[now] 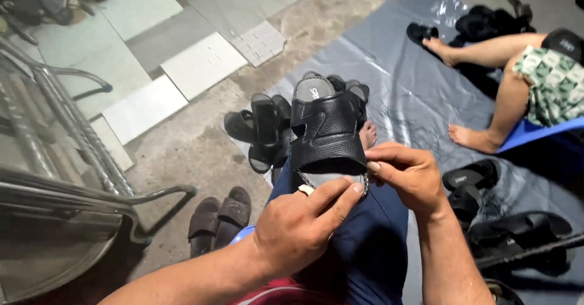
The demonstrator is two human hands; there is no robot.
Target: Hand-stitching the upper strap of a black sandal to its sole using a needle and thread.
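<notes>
Two hands work on one black sandal [326, 128], held upright over the person's knee, its toe end toward the body and heel pointing away. The left hand [298, 226] pinches the near edge of the sole between thumb and forefinger, closed on it, a ring showing on one finger. The right hand [409, 174] closes its fingertips on the same edge from the other side, just where a line of pale stitching or chain shows along the rim. The upper looks fully seated on the sole with its straps in place, so I judge the sandal nearly finished, with only that front edge left to deal with.

Beyond it a small heap of finished-looking sandals [267, 128] sits on the concrete, and a brown pair [220, 217] lies near the left forearm. More black ones [517, 229] rest on the grey sheet [413, 55] at right, where another person's bare legs [486, 92] stretch out. A metal frame [73, 147] crowds the left side. Open room lies mostly straight ahead on the sheet, between the heap and those legs; both flanks are tight.
</notes>
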